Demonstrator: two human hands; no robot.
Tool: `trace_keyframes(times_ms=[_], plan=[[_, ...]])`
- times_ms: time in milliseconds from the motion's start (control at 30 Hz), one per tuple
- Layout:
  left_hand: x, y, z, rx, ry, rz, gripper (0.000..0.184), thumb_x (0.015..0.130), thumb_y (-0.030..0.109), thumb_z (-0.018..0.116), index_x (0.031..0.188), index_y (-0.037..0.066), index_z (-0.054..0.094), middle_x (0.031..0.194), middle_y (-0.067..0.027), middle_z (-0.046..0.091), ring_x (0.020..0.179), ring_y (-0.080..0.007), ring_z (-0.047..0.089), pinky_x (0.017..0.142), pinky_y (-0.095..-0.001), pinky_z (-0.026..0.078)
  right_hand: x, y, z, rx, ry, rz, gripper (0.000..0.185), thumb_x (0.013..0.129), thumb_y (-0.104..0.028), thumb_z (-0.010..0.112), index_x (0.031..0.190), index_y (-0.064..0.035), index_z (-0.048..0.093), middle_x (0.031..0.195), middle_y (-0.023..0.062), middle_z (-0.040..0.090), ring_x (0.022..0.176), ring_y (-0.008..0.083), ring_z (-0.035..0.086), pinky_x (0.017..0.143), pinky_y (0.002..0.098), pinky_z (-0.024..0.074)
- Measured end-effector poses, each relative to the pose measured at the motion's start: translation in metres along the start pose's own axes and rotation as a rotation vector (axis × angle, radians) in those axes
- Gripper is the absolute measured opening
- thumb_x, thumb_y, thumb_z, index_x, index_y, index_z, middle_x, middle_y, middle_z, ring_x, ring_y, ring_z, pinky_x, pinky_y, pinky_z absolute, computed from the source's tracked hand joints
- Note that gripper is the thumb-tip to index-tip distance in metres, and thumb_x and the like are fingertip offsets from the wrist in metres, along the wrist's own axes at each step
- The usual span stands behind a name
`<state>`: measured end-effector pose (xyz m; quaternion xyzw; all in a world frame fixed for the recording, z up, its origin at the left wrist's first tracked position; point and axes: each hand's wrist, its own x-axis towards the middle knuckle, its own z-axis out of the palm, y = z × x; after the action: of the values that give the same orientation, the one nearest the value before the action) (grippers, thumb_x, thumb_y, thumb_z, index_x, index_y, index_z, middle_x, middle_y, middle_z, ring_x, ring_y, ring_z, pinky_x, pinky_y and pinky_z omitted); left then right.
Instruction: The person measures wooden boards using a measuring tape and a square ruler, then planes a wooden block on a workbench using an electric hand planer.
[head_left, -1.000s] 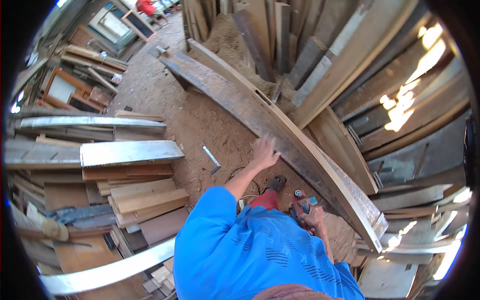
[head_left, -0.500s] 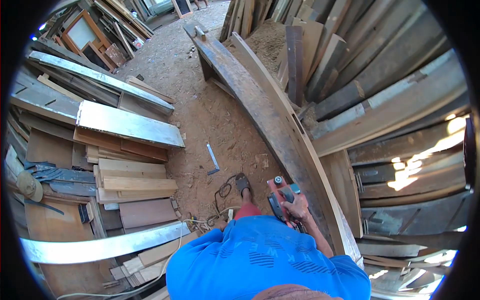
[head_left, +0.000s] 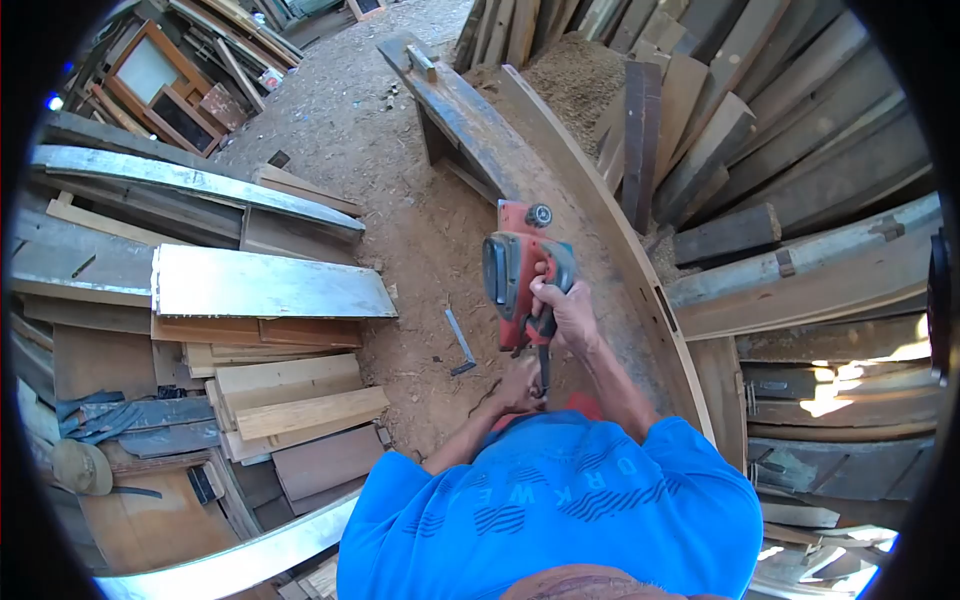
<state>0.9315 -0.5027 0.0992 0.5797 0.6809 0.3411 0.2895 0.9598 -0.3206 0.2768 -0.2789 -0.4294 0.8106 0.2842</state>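
planer (head_left: 519, 275) in hand (head_left: 570, 312), "w" (head_left: 522, 493) on shirt (head_left: 550, 530)

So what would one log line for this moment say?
right hand: gripping red planer | left hand: near cord | square: on ground | long board: along bench
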Motion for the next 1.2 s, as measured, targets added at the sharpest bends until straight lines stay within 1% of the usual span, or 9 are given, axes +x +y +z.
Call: trace_keyframes(times_ms=[67, 167, 200, 300, 567, 767, 933, 1033, 1200], plan=[[0.005, -0.008, -0.002, 0.134, -0.215, 0.013, 0.045, 0.079, 0.036, 0.076, 0.116, 0.01, 0.067, 0.131, -0.0266, 0.058, 0.127, -0.0421, 0.052, 0.102, -0.0513, 0.043, 0.013, -0.008, 0.005, -0.111, -0.05, -0.025, 0.037, 0.085, -0.008, 0.07, 0.12, 0.001, 0.059, 0.071, 0.0007, 0.058, 0.056, 0.0095, 0.055, 0.05, 0.027, 0.0433], [0.001, -0.077, 0.04, -0.056, -0.094, 0.106, 0.035, 0.082, 0.038, 0.073, 0.107, 0.013, 0.072, 0.123, -0.024, 0.063, 0.117, -0.0414, 0.058, 0.095, -0.0498, 0.047, 0.03, -0.017, 0.007, -0.336, -0.063, -0.03, 0.035, 0.086, -0.014, 0.07, 0.117, -0.0004, 0.064, 0.066, -0.0006, 0.057, 0.053, 0.0089, 0.052, 0.048, 0.0277, 0.04], [0.002, -0.075, 0.02, -0.153, -0.138, 0.024, 0.035, 0.084, 0.039, 0.07, 0.107, 0.013, 0.072, 0.11, -0.0202, 0.068, 0.105, -0.0406, 0.064, 0.087, -0.0496, 0.05, 0.037, -0.014, 0.0, -0.421, -0.053, -0.019, 0.035, 0.085, -0.015, 0.071, 0.116, -0.0008, 0.065, 0.066, -0.0007, 0.057, 0.053, 0.0089, 0.052, 0.048, 0.0281, 0.0401], [-0.001, -0.108, -0.005, -0.076, -0.148, -0.221, 0.033, 0.084, 0.036, 0.07, 0.106, 0.011, 0.072, 0.098, -0.017, 0.071, 0.097, -0.0395, 0.067, 0.081, -0.0494, 0.051, 0.064, -0.004, -0.016, -0.606, 0.001, 0.0, 0.035, 0.084, -0.018, 0.071, 0.116, -0.0023, 0.068, 0.065, -0.0006, 0.057, 0.052, 0.0089, 0.052, 0.047, 0.0289, 0.0409], [0.054, -0.179, -0.069, -0.108, -0.028, -0.418, 0.033, 0.083, 0.034, 0.07, 0.108, 0.013, 0.069, 0.099, -0.0168, 0.072, 0.094, -0.0416, 0.065, 0.082, -0.0554, 0.047, 0.189, 0.031, -0.052, -0.79, 0.112, -0.053, 0.031, 0.085, -0.014, 0.069, 0.113, -0.0017, 0.067, 0.063, -0.0002, 0.057, 0.048, 0.0096, 0.052, 0.045, 0.0281, 0.0431], [0.133, -0.209, -0.143, 0.112, -0.032, -0.501, 0.03, 0.083, 0.029, 0.067, 0.109, 0.014, 0.069, 0.101, -0.0162, 0.073, 0.098, -0.0404, 0.065, 0.085, -0.0544, 0.047, 0.306, 0.006, 0.003, -0.796, 0.163, 0.04, 0.031, 0.084, -0.014, 0.071, 0.111, -0.0009, 0.067, 0.065, 0.0003, 0.059, 0.05, 0.0097, 0.054, 0.046, 0.029, 0.0436], [0.228, -0.235, -0.235, 0.207, 0.163, -0.578, 0.024, 0.081, 0.014, 0.066, 0.103, 0.012, 0.071, 0.097, -0.015, 0.071, 0.097, -0.0398, 0.064, 0.083, -0.051, 0.049, 0.399, -0.013, 0.032, -0.763, -0.034, 0.007, 0.031, 0.083, -0.017, 0.071, 0.11, -0.0003, 0.067, 0.066, 0.0005, 0.059, 0.053, 0.01, 0.055, 0.049, 0.03, 0.044], [0.263, -0.257, -0.273, 0.325, 0.511, -0.299, 0.021, 0.078, 0.009, 0.067, 0.098, 0.014, 0.07, 0.097, -0.0124, 0.069, 0.096, -0.0373, 0.063, 0.08, -0.0497, 0.05, 0.425, -0.044, 0.076, -0.731, -0.097, -0.052, 0.032, 0.084, -0.018, 0.07, 0.11, 0.0, 0.066, 0.067, 0.0006, 0.059, 0.055, 0.0089, 0.055, 0.051, 0.03, 0.0439], [0.322, -0.286, -0.319, 0.304, 0.549, -0.182, 0.022, 0.075, 0.007, 0.068, 0.095, 0.014, 0.068, 0.098, -0.0089, 0.066, 0.1, -0.0343, 0.06, 0.085, -0.0483, 0.047, 0.48, -0.04, 0.092, -0.666, -0.139, -0.087, 0.032, 0.087, -0.021, 0.07, 0.11, 0.0, 0.064, 0.066, -0.0006, 0.057, 0.055, 0.008, 0.054, 0.05, 0.0274, 0.0421]])
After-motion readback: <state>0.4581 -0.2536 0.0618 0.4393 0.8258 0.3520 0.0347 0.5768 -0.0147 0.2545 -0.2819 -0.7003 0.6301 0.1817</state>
